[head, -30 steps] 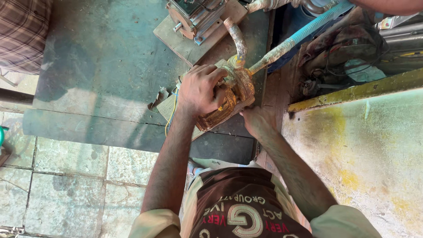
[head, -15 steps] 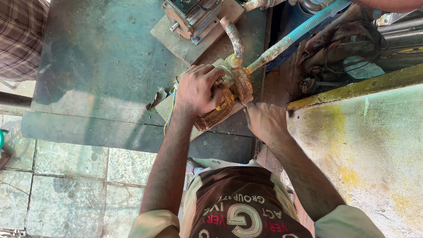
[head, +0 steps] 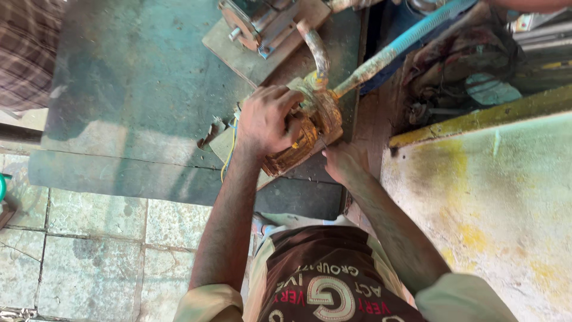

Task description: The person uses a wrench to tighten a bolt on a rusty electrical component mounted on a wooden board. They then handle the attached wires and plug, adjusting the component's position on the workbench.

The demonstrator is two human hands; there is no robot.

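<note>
Gripping a rusty pump (head: 310, 128) (hoses attached) with both hands (head: 265, 119).

Both arms reach forward and down: left hand (head: 266, 121) curled, fingers clamped; right hand (head: 342, 161) lower, fingers tucked under.

Rusty orange-brown metal pump (head: 304, 134) under my left hand (head: 265, 119); pale turquoise hose (head: 405, 42); yellow-stained wall (head: 488, 209); grey-green metal sheet (head: 137, 89).

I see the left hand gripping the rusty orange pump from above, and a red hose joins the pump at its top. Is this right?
Not quite: in the head view the hose is blue, not red. The left hand does grip the rusty orange pump from above.
</note>
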